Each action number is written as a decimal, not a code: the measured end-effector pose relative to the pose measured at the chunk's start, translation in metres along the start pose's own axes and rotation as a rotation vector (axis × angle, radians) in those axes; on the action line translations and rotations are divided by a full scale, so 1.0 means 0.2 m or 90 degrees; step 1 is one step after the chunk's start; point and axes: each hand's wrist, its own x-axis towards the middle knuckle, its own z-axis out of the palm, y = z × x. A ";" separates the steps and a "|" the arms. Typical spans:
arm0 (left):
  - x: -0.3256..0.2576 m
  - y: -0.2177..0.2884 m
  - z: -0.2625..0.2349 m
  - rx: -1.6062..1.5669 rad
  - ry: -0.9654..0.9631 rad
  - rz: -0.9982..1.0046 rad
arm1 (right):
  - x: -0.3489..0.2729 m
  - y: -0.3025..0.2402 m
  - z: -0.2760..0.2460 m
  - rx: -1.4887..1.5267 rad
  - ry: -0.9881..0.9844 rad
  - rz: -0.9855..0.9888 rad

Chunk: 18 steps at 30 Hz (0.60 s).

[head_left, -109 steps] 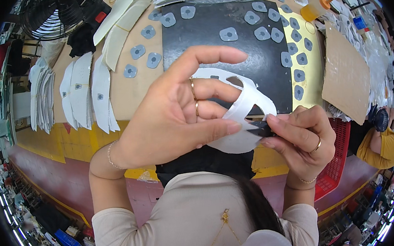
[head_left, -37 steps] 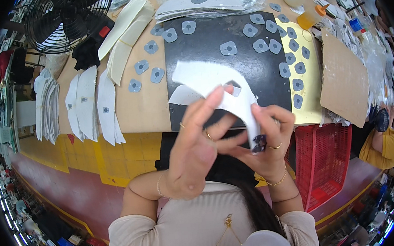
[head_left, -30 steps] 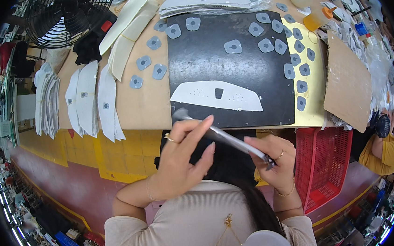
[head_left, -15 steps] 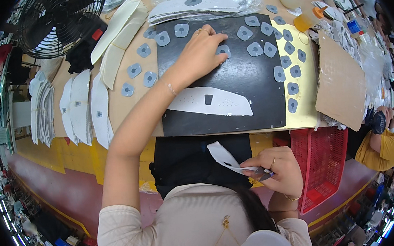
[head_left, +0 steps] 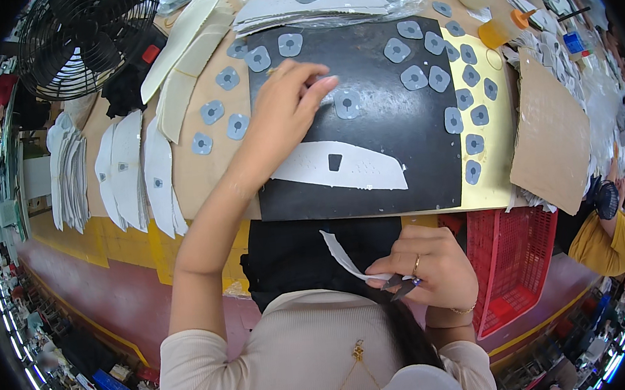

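My left hand (head_left: 286, 104) hovers over the black mat (head_left: 369, 164), thumb and index finger apart, the other fingers curled; nothing shows in its grip. Just right of its fingertips a grey rounded patch (head_left: 347, 104) with a darker centre lies flat on the mat. Nearer to me, a long white curved panel (head_left: 362, 167) with a dark four-sided opening also lies on the mat. In front of my lap my right hand (head_left: 434, 266) is closed on a narrow white strip (head_left: 338, 252). A grey pointed piece (head_left: 401, 288) sticks out beneath those fingers, its kind unclear.
Several similar patches lie around, some on a yellow sheet (head_left: 496, 127). White panel stacks (head_left: 128, 170) and a black fan (head_left: 91, 40) stand left. A yellow-liquid bottle (head_left: 500, 30) and cardboard (head_left: 553, 137) are right. A red crate (head_left: 512, 267) sits below the table edge.
My left hand has drawn back leftward, uncovering the grey patch, which now lies nearer to me. My right hand has tilted the white strip more edge-on. The whole view has shifted slightly.
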 end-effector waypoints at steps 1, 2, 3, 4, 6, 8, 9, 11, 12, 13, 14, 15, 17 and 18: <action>-0.05 0.01 -0.03 -0.038 -0.042 -0.005 | 0.02 0.00 0.00 -0.004 -0.003 -0.008; -0.12 0.01 -0.08 -0.077 -0.083 -0.011 | 0.04 0.01 0.00 0.013 0.014 -0.015; -0.18 0.02 -0.11 -0.118 -0.127 -0.017 | 0.06 0.02 0.00 0.029 0.033 -0.018; -0.25 0.01 -0.12 -0.254 -0.230 -0.012 | 0.07 0.03 0.00 0.045 0.051 -0.021; -0.36 0.01 -0.18 -0.423 -0.428 -0.098 | 0.09 0.06 0.01 0.082 0.109 0.026; -0.41 0.01 -0.20 -0.397 -0.522 -0.153 | 0.11 0.08 0.01 0.104 0.162 0.100; -0.42 -0.01 -0.22 -0.391 -0.511 -0.196 | 0.12 0.08 0.00 0.103 0.178 0.142; -0.43 -0.05 -0.24 -0.378 -0.490 -0.282 | 0.13 0.09 -0.01 0.097 0.210 0.229; -0.44 -0.05 -0.23 -0.410 -0.427 -0.273 | 0.14 0.10 -0.02 0.119 0.203 0.300; -0.43 -0.04 -0.23 -0.457 -0.399 -0.311 | 0.15 0.12 -0.02 0.144 0.220 0.306; -0.42 -0.03 -0.22 -0.503 -0.371 -0.349 | 0.15 0.15 0.00 0.169 0.239 0.313; -0.40 -0.02 -0.22 -0.548 -0.343 -0.387 | 0.15 0.18 0.01 0.194 0.259 0.320; -0.33 -0.01 -0.22 -0.493 -0.331 -0.409 | 0.17 0.23 0.01 0.209 0.279 0.357; -0.30 -0.01 -0.20 -0.487 -0.314 -0.397 | 0.18 0.25 0.00 0.217 0.288 0.375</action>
